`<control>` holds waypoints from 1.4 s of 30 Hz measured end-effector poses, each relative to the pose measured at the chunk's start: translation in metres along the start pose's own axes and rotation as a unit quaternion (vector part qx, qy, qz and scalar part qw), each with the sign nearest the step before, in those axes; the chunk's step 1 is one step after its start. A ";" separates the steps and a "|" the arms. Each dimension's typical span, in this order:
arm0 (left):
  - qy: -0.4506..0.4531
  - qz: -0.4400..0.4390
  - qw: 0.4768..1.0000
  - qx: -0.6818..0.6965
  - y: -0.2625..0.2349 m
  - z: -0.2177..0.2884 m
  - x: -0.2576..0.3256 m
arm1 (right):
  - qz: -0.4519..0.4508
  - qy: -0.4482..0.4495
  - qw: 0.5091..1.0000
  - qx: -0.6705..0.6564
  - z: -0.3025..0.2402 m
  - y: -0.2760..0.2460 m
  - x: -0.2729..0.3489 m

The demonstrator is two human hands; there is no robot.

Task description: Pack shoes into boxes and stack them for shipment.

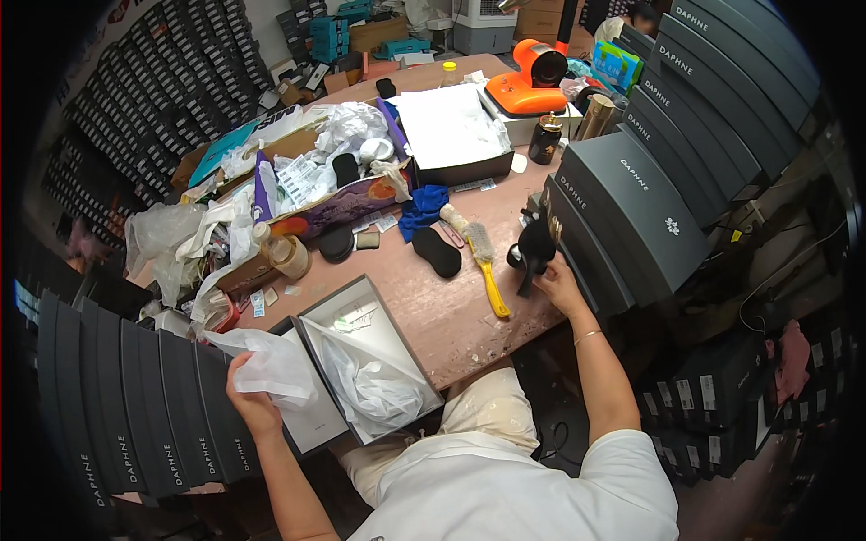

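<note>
My left hand point(252, 397) is closed on a sheet of white tissue paper point(275, 368), held up over the lid side of an open shoe box. The box point(417, 361) lies in front of me with its grey-white inside showing, and crumpled white tissue point(383, 392) fills its near part. My right hand point(559, 287) grips a black object point(538, 243) at the table's right side. That object has a rounded dark top, a narrow lower part and gold-coloured bits; its exact kind is unclear. Left of it lies a yellow-handled brush point(492, 284).
Tall stacks of dark shoe boxes stand at right point(631, 212) and left point(135, 406). A purple carton point(316, 212) of paper, a blue cloth point(423, 207), a black sole-shaped pad point(436, 252), a jar point(290, 257) and an orange device point(528, 90) sit on the table.
</note>
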State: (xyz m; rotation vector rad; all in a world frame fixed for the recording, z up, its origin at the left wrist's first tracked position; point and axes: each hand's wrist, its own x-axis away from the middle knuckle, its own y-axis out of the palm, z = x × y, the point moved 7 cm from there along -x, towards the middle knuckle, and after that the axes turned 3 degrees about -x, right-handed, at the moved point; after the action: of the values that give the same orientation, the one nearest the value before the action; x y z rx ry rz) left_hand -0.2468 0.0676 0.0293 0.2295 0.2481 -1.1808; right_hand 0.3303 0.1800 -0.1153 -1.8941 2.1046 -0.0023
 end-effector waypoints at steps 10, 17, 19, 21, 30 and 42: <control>0.050 -0.061 0.967 -0.241 0.048 0.011 0.019 | -0.012 0.042 0.973 0.225 0.032 -0.022 0.034; 0.018 -0.066 0.976 -0.205 0.041 -0.006 0.021 | 0.068 0.283 0.938 -0.187 0.005 -0.003 0.119; 0.011 -0.069 0.978 -0.196 0.042 -0.009 0.022 | 0.058 0.271 0.952 -0.130 0.007 0.005 0.120; 0.020 -0.057 0.983 -0.172 0.038 -0.015 0.023 | 0.056 0.311 0.918 -0.241 -0.004 0.013 0.123; 0.088 -0.050 0.944 -0.315 0.026 -0.003 0.019 | 0.091 0.083 0.987 0.099 -0.099 -0.029 0.042; 0.000 -0.003 0.950 -0.313 -0.035 0.045 -0.037 | -0.317 0.177 0.786 0.500 -0.037 0.046 0.004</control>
State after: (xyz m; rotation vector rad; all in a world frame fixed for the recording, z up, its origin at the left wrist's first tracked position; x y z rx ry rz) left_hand -0.2891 0.0743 0.0817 -0.3293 0.6090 -1.0521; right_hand 0.2766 0.1739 -0.0904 -1.7731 1.0367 -1.4011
